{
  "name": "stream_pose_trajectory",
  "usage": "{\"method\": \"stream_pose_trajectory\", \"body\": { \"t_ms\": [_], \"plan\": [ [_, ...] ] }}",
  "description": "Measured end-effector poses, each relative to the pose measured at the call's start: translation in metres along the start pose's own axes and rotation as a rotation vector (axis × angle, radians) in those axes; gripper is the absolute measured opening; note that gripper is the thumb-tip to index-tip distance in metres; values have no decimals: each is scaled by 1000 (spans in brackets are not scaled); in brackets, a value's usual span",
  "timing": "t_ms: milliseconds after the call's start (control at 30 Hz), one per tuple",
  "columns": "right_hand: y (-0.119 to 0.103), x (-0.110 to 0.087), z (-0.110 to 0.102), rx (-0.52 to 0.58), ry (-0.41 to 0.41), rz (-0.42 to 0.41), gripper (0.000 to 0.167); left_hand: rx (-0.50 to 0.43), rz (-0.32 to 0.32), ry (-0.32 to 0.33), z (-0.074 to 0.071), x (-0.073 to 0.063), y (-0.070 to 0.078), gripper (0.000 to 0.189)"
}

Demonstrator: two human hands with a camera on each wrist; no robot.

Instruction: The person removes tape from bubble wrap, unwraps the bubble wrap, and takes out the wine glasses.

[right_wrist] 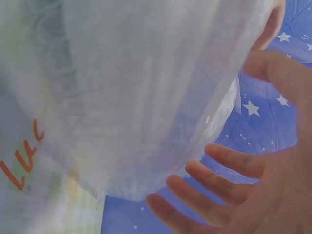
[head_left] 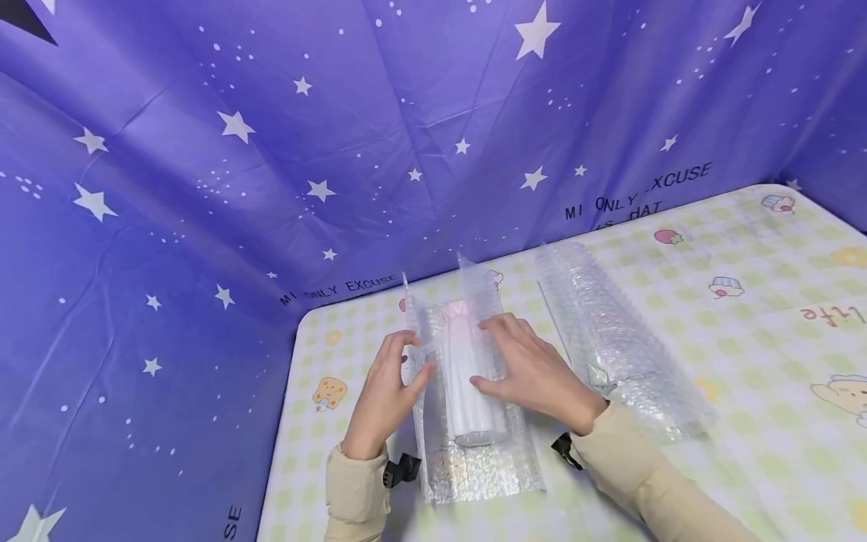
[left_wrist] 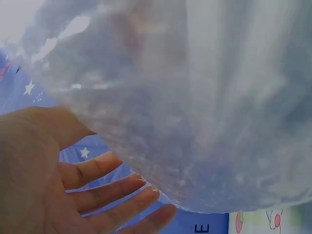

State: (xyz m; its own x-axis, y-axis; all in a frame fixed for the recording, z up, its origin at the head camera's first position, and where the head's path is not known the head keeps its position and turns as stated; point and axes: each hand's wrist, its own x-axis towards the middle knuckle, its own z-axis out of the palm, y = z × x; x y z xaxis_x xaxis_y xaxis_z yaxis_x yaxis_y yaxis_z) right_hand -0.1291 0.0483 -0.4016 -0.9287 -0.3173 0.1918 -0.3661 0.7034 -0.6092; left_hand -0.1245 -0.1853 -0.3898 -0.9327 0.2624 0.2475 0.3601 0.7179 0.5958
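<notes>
A ribbed vase-like object (head_left: 470,384), pink at one end and fading to white, lies lengthwise on a sheet of clear bubble wrap (head_left: 484,478). The sheet's two sides stand up along it. My left hand (head_left: 384,395) is at the left side flap, its fingers spread along the plastic. At the right flap is my right hand (head_left: 535,369), thumb and fingers apart, with the thumb close beside the object. Both wrist views show extended fingers at the edge of the cloudy wrap (left_wrist: 161,122), which fills much of each picture.
Another piece of bubble wrap (head_left: 616,331) lies on the right, near my right forearm. The table wears a green checked cloth (head_left: 765,346) with cartoon prints. A blue-purple curtain (head_left: 406,113) with white stars hangs behind and to the left.
</notes>
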Motion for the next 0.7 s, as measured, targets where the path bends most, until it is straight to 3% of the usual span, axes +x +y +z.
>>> {"method": "stream_pose_trajectory", "body": {
  "t_ms": [433,700],
  "plan": [
    [7,-6,-7,-47,43,-49,66,-17,-71,0,-9,-10,-9,43],
    [12,-7,-8,-83,42,0,63,-61,-116,10,-14,-12,-16,43]
  ]
}}
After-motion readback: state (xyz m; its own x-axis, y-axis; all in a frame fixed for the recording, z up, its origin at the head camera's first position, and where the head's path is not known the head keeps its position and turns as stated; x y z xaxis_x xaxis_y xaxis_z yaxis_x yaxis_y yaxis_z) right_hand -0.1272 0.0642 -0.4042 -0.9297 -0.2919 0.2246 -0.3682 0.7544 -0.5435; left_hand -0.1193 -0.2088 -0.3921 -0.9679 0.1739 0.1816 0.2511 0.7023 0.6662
